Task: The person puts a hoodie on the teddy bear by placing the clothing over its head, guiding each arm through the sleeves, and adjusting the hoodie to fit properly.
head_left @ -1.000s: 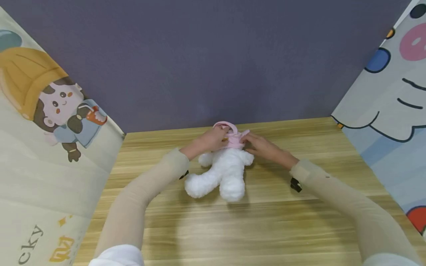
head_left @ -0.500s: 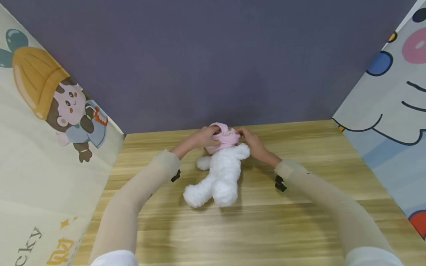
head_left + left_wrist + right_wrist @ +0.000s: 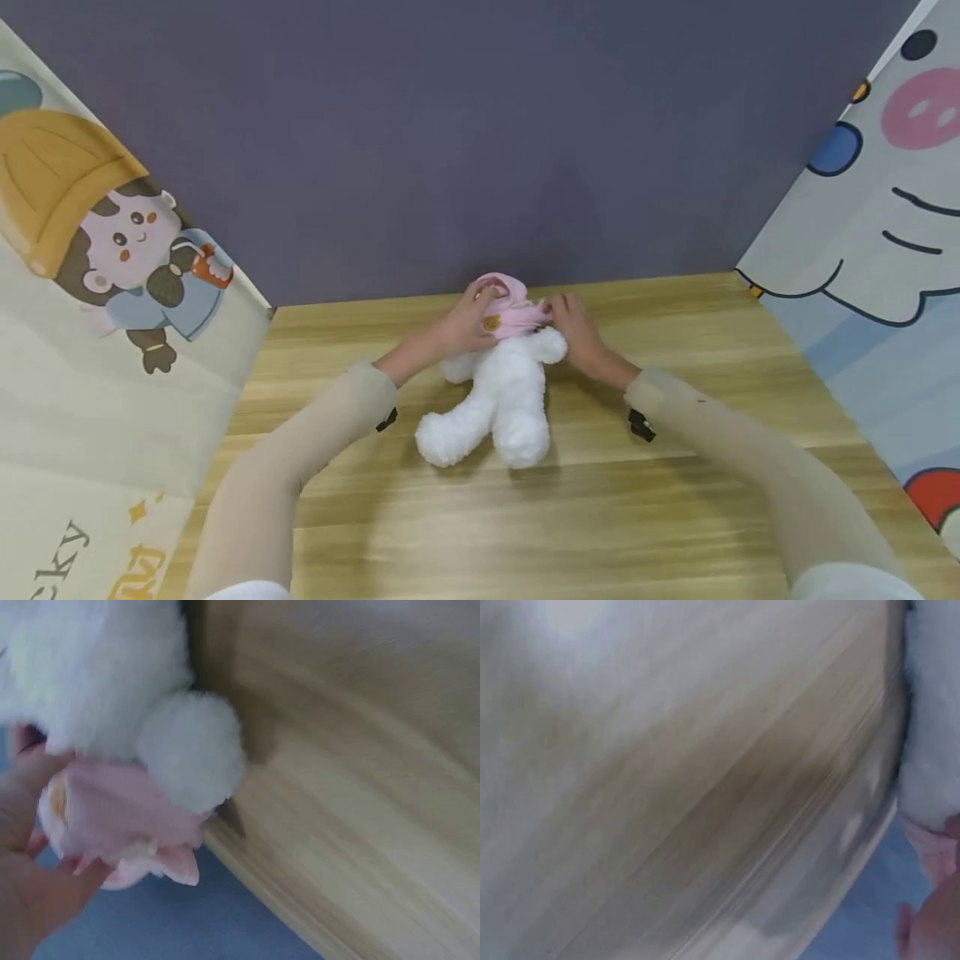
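A white plush toy (image 3: pixel 510 383) lies on the wooden table with its legs toward me. Pink cloth clothing (image 3: pixel 517 318), with a small yellow-brown patch, covers its far end. My left hand (image 3: pixel 463 327) grips the left side of this cloth; the left wrist view shows the thumb and fingers around it. On the other side, my right hand (image 3: pixel 581 333) pinches the cloth's right edge beside a plush arm. The right wrist view catches only part of the right hand (image 3: pixel 936 922) and a bit of pink cloth (image 3: pixel 934 851). Whatever is inside the cloth is hidden.
The wooden tabletop (image 3: pixel 480 525) ends at a dark purple-grey upright panel (image 3: pixel 480 142) just behind the plush. Cartoon-printed sheets stand at the left (image 3: pixel 150 400) and right (image 3: pixel 885 275).
My left hand has moved slightly left and toward me, uncovering the patch. The right hand's fingers have closed in on the cloth's right edge. The plush has shifted slightly.
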Tool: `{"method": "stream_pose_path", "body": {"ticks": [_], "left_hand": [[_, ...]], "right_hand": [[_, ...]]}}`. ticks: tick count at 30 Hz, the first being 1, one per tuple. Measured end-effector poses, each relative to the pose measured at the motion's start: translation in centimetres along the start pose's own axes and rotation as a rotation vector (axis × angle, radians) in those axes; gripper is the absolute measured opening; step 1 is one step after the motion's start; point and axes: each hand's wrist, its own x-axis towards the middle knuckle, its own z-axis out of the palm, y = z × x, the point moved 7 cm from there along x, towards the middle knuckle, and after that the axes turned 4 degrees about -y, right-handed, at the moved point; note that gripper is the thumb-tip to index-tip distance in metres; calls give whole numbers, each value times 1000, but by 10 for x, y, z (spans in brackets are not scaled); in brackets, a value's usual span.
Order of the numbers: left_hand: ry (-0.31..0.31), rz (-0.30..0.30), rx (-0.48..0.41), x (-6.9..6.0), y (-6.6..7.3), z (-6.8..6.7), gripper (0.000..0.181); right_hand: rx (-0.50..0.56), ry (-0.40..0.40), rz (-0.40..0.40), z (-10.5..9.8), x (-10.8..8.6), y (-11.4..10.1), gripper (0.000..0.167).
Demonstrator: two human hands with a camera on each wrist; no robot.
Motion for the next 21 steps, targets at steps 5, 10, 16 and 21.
{"method": "stream_pose_path", "body": {"ticks": [5, 10, 16, 21], "left_hand": [[225, 126, 326, -32, 18, 1, 33], [227, 76, 254, -46, 15, 9, 25], [202, 55, 125, -45, 10, 22, 14], [224, 147, 157, -38, 15, 27, 17]], "right_hand": [[-14, -9, -63, -7, -3, -18, 21], [116, -49, -67, -3, 3, -21, 44], [159, -38, -90, 5, 10, -20, 44], [106, -68, -85, 14, 18, -20, 19]]}}
